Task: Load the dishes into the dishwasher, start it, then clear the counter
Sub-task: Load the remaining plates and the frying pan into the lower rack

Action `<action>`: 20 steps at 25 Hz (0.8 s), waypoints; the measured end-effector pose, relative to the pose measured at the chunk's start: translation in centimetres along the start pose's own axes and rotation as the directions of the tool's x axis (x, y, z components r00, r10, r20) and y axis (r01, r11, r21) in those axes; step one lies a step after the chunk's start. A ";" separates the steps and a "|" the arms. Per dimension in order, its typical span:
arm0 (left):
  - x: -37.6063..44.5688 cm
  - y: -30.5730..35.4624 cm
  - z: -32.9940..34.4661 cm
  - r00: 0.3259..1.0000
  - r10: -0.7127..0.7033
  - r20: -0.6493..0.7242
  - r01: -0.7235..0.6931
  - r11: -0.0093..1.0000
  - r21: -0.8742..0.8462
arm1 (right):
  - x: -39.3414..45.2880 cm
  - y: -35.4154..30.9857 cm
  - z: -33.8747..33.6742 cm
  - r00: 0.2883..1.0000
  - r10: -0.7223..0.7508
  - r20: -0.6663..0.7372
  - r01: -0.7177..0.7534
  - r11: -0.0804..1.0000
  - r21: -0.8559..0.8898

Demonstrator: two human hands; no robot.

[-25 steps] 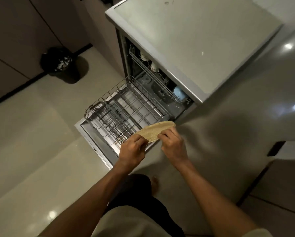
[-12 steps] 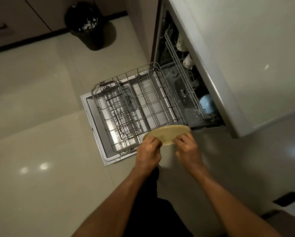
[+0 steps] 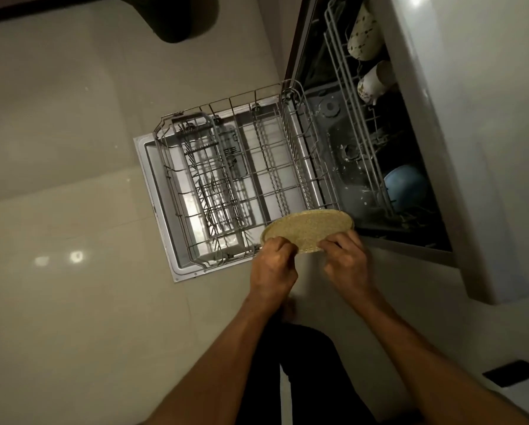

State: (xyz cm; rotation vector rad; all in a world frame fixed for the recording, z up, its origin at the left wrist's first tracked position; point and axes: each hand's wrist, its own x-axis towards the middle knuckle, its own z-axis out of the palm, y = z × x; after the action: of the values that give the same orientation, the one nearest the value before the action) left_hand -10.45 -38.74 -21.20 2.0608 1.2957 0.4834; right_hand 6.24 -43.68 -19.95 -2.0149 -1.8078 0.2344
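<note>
Ahead of both hands stands the open dishwasher (image 3: 364, 167), its door down on the floor, and its pulled-out lower rack (image 3: 244, 179) reaches forward and to the left of the left hand (image 3: 274, 259), while the upper rack beyond the right hand (image 3: 346, 259) holds two pale cups (image 3: 370, 78) and a blue bowl (image 3: 405, 187). Each hand is closed on the near rim of the speckled plate (image 3: 309, 227), which hangs above the rack's near right corner, apparently not yet seated. Lowered this flat, I judge it could ride on the tines, tip and slide off.
</note>
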 end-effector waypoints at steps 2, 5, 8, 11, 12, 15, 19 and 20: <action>0.5 -0.7 1.2 0.999 -0.034 0.025 0.033 0.999 0.011 | 0.2 1.0 1.1 1.000 0.010 0.018 -0.010 1.000 0.000; 1.3 -1.8 2.8 0.996 -0.069 0.054 0.069 0.998 0.002 | 0.3 2.1 2.8 0.998 0.038 0.047 -0.038 0.999 -0.012; 2.2 -2.8 4.7 0.992 -0.110 0.056 0.109 0.994 0.010 | 0.4 3.6 4.9 0.995 0.079 0.055 -0.079 0.997 -0.011; 2.7 -3.4 6.1 0.990 -0.124 0.070 0.124 0.992 0.008 | 0.5 4.9 6.1 0.993 0.099 0.065 -0.099 0.995 0.001; 2.9 -3.5 6.6 0.989 -0.126 0.072 0.126 0.992 0.011 | 0.6 5.3 6.5 0.993 0.096 0.068 -0.096 0.995 0.005; 3.3 -3.9 7.7 0.986 -0.148 0.075 0.146 0.989 0.023 | 0.8 6.5 7.4 0.992 0.089 0.085 -0.090 0.996 0.018; 3.8 -4.1 8.9 0.981 -0.181 0.071 0.180 0.983 0.025 | 1.0 7.7 8.2 0.989 0.085 0.120 -0.092 0.995 0.049; 3.9 -4.2 9.1 0.979 -0.191 0.069 0.191 0.982 0.017 | 1.1 7.8 8.3 0.988 0.085 0.130 -0.092 0.995 0.046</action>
State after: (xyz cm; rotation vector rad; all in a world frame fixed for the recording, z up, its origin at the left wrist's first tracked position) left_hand -5.89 -36.97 -30.82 1.9198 1.4390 0.3153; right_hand 10.19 -41.49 -30.51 -2.0889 -1.7690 0.4420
